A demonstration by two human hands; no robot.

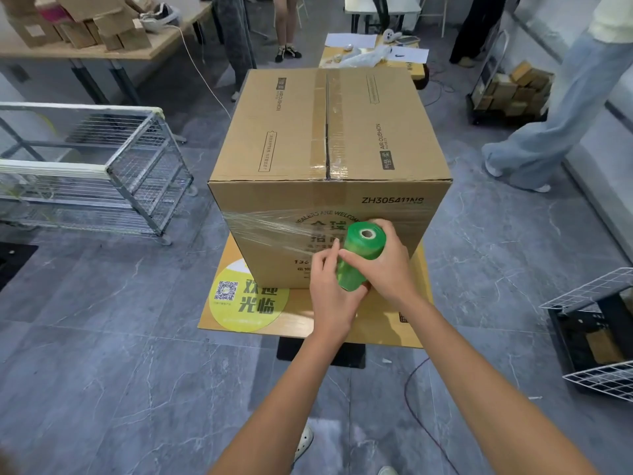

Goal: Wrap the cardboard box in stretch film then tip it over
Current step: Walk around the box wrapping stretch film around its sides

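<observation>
1. The large brown cardboard box [329, 132] stands upright on the small yellow-topped bench [376, 323]. It covers most of the top and leaves only a strip bare along the near edge.
2. The box's top flaps are shut and sealed with tan tape down the centre seam. Black print reads "AIR CUSHION" on top and "ZH305411N8" on the near face.
3. A wrinkled band of clear stretch film [267, 231] lies across the middle of the near face. It runs from the box's left vertical edge to the green roll of stretch film [359, 255].
4. The roll is tilted, its open core end turned up toward the camera. It sits just in front of the near face, right of that face's middle.
5. The right grip [390, 269], a bare hand, is wrapped round the roll from the right, with the thumb across its front.
6. The left grip [330, 296], also bare, clasps the roll's lower end from the left, with thumb and forefinger raised against the roll where the film leaves it.
7. A round yellow-green sticker with a QR code [246, 299] sits at the bench's near left corner.
8. A metal wire cage trolley [137, 173] stands on the grey tiled floor [102, 371], well apart from the bench's left edge.
</observation>
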